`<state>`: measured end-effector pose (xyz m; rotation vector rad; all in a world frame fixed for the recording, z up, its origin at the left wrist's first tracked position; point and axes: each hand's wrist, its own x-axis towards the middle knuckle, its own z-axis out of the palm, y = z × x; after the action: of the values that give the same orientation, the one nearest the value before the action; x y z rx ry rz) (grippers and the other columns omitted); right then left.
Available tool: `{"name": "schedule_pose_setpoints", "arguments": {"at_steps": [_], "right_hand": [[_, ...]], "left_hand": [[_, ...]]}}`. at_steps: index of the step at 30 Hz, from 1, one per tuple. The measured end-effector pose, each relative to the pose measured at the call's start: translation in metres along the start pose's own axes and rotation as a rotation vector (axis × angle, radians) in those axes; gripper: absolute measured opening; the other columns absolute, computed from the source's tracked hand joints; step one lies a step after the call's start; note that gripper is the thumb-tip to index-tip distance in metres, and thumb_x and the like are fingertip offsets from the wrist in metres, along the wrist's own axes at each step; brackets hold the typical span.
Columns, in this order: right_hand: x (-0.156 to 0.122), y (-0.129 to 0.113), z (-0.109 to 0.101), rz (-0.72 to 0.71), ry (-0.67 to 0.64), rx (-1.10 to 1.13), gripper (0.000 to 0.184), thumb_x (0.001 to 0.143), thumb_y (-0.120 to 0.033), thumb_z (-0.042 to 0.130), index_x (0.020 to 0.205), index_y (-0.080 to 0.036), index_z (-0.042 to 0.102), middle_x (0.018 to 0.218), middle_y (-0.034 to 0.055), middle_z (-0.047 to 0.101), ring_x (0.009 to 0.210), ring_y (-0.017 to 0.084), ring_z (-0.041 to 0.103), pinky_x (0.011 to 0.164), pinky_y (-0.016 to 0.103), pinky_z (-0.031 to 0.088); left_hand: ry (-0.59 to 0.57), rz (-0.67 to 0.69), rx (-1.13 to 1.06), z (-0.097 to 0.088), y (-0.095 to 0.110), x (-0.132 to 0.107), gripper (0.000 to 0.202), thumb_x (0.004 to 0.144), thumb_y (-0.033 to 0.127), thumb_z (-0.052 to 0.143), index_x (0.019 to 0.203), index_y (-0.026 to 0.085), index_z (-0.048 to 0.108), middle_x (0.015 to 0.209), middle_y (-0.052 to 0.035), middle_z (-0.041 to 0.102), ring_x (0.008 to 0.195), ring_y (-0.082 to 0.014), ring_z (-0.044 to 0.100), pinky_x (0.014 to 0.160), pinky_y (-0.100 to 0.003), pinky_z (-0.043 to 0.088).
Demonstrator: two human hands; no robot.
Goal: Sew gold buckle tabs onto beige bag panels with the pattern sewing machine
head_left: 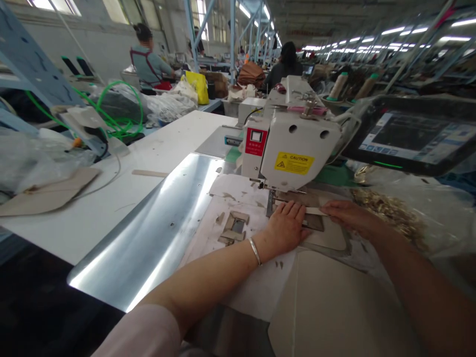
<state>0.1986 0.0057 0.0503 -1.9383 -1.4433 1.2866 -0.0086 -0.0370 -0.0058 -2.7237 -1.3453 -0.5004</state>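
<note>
My left hand (285,226), a thin bracelet on its wrist, lies flat with fingers stretched out on a beige piece of material (327,237) under the head of a white sewing machine (293,148). My right hand (347,216) rests on the same piece from the right, fingers extended towards the needle area (270,197). Both press the piece down on the machine bed; neither grips anything. A light strip (314,210) runs between the fingertips.
A shiny metal plate (159,223) covers the bed to the left. A cut-out template (235,227) lies beside my left hand. A touch screen (412,135) stands at right above a heap of small metal parts (390,210). Other people work at far tables.
</note>
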Motion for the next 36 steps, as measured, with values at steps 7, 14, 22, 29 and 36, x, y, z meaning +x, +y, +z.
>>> {"name": "schedule_pose_setpoints", "arguments": {"at_steps": [7,14,22,29,36], "right_hand": [[0.010,-0.004,0.007,0.041,0.032,-0.065,0.020,0.086,-0.038,0.060,0.078,-0.020,0.055,0.047,-0.0062,0.038,0.042,0.008,0.027,0.046,0.025,0.013],[0.008,-0.009,0.012,0.059,0.061,-0.120,0.016,0.088,-0.029,0.062,0.078,-0.019,0.054,0.047,-0.0072,0.042,0.039,0.005,0.029,0.044,0.022,0.015],[0.019,0.011,-0.008,-0.013,0.007,-0.212,0.051,0.068,-0.060,0.080,0.060,-0.019,0.051,0.049,0.0013,0.056,0.034,0.005,0.030,0.035,0.021,0.018],[0.025,0.005,-0.006,0.041,-0.038,-0.251,0.041,0.078,-0.045,0.076,0.058,-0.018,0.052,0.050,0.0003,0.056,0.037,0.005,0.034,0.037,0.020,0.022],[0.011,-0.010,0.001,-0.192,0.223,-0.548,0.028,0.080,-0.020,0.074,0.059,-0.017,0.057,0.051,-0.0026,0.051,0.049,0.009,0.050,0.047,0.019,0.034]], "left_hand": [[-0.036,0.009,0.008,-0.001,-0.009,0.000,0.065,0.103,0.052,0.037,0.149,0.007,0.041,0.155,-0.0132,0.042,0.144,-0.0253,0.038,0.120,-0.041,0.028],[-0.077,-0.040,-0.039,-0.004,-0.012,0.002,0.064,0.101,0.050,0.042,0.146,0.004,0.044,0.155,-0.0176,0.042,0.144,-0.0278,0.038,0.120,-0.042,0.028],[-0.073,-0.007,-0.043,-0.001,-0.014,0.006,0.058,0.102,0.044,0.042,0.146,0.006,0.045,0.156,-0.0143,0.042,0.145,-0.0264,0.038,0.120,-0.041,0.028],[-0.109,0.137,-0.079,0.005,-0.003,0.028,0.061,0.103,0.046,0.040,0.150,0.008,0.040,0.157,-0.0100,0.041,0.146,-0.0243,0.035,0.121,-0.037,0.025],[-0.085,0.095,-0.132,0.006,-0.003,0.028,0.065,0.100,0.048,0.046,0.149,0.006,0.040,0.156,-0.0148,0.041,0.146,-0.0240,0.036,0.122,-0.036,0.025]]}}
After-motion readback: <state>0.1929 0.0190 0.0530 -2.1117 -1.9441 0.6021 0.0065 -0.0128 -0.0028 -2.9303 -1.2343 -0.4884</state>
